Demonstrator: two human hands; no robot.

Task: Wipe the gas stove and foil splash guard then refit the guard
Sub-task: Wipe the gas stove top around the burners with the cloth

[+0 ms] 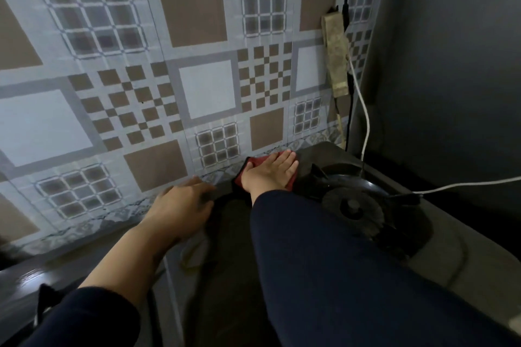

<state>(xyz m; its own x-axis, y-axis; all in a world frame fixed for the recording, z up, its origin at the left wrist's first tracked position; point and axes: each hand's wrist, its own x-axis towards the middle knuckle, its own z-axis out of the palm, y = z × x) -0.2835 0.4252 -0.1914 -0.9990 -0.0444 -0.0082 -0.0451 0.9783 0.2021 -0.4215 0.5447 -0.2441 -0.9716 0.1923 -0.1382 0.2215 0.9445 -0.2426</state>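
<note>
A person's right hand [272, 173] lies flat, fingers straight and together, pressing a red cloth [255, 163] onto the far edge of a dark gas stove [234, 234], where the stove meets the patterned wall [169, 79]. The cloth shows only at the hand's left side and past the fingertips. The left hand [180, 205] is blurred, fingers curled at the stove's back edge against the foot of the wall; whether it grips anything cannot be told. Both forearms wear dark sleeves, the right one [324, 276] covering much of the stove top.

Just right of the flat hand sits the burner [352, 207], with a dark pan-support prong rising beside the fingers. A white cable [363, 110] drops down the wall corner and runs off right above the burner; a black cable hangs beside it. A grimy strip [335, 56] is fixed to the wall above the stove's far corner. A grey side wall [451, 65] closes the right, near the burner. The wall covering runs the stove's whole back edge, its bottom border cracked and ragged; whether this sheet is the foil guard is unclear. Open counter [479, 248] shows right of the stove.
</note>
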